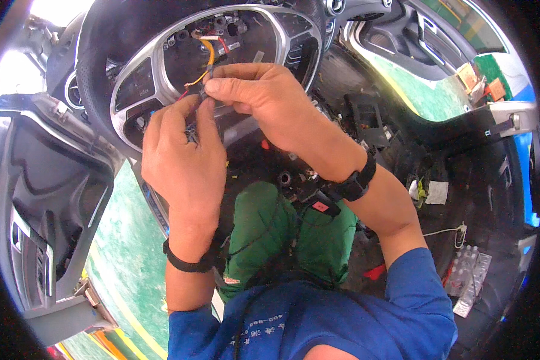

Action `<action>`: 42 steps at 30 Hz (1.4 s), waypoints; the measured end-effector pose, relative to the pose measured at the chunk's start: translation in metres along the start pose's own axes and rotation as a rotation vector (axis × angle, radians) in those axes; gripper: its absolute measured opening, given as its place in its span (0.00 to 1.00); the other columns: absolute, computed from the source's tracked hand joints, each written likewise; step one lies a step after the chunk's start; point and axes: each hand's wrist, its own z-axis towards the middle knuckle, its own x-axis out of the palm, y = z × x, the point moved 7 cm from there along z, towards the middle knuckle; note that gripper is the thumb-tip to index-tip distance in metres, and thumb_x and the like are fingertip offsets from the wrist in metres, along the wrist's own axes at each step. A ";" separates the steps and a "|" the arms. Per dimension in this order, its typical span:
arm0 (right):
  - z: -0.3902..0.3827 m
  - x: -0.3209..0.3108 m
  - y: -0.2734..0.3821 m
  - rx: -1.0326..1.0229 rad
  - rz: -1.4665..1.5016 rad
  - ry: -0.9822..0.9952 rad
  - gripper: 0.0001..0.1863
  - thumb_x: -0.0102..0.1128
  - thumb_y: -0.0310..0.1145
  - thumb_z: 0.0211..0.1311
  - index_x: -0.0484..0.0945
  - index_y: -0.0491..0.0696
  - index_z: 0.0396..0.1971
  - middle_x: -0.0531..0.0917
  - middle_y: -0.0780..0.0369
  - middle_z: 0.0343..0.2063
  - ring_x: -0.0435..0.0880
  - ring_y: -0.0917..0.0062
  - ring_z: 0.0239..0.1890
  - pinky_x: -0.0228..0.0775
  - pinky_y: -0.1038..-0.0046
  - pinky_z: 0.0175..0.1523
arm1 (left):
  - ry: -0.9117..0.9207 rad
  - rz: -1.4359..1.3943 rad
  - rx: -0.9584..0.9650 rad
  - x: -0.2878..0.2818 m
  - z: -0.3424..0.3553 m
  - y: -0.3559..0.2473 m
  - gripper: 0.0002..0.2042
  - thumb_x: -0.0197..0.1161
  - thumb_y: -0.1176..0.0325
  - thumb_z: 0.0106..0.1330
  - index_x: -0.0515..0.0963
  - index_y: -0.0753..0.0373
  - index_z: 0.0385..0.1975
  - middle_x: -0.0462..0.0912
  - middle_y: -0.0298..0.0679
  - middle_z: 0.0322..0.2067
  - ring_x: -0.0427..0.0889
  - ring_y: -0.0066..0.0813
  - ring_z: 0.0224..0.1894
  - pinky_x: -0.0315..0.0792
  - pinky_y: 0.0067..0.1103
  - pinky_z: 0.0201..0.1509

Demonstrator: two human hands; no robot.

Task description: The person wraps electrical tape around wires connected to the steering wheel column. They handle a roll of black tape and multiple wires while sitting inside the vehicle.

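My left hand (183, 159) and my right hand (264, 93) meet over the open centre of a steering wheel (162, 81). Both are closed in a pinch, fingertips almost touching, on thin dark wires (209, 71). A yellow-sleeved wire (210, 53) runs down from the wheel's hub to my right fingertips. Beside my left fingertips, a thin red wire end (183, 95) sticks out. My fingers hide exactly where the wires join. More dark wire shows below, between my left thumb and fingers.
An opened door (48, 192) stands on the left, another door panel (402, 30) at far right. Loose trim pieces (366, 117) and a white paper (437, 192) lie on the right. Clear blister packaging (469, 273) and a white cable (441, 231) lie nearer.
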 end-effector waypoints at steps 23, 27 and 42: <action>-0.013 -0.015 0.007 0.009 -0.252 0.002 0.11 0.69 0.32 0.56 0.81 0.43 0.36 0.81 0.68 0.26 0.78 0.86 0.28 0.70 0.83 0.32 | 0.543 -0.944 -0.901 0.039 -0.010 0.045 0.10 0.66 0.68 0.61 0.82 0.70 0.34 0.78 0.32 0.23 0.65 0.13 0.19 0.52 0.13 0.22; -0.013 -0.018 0.013 -0.165 -0.244 0.011 0.08 0.68 0.26 0.55 0.78 0.44 0.32 0.81 0.68 0.26 0.77 0.88 0.28 0.70 0.83 0.33 | 0.590 -0.966 -0.857 0.045 -0.007 0.042 0.09 0.68 0.68 0.60 0.82 0.69 0.32 0.80 0.34 0.23 0.67 0.13 0.19 0.55 0.13 0.21; -0.020 -0.017 0.034 -0.322 -0.319 0.062 0.10 0.67 0.33 0.60 0.78 0.43 0.30 0.79 0.69 0.22 0.77 0.87 0.26 0.69 0.82 0.30 | 0.701 -0.934 -0.748 0.062 -0.010 0.036 0.10 0.68 0.65 0.62 0.83 0.68 0.33 0.81 0.35 0.23 0.73 0.18 0.22 0.64 0.16 0.26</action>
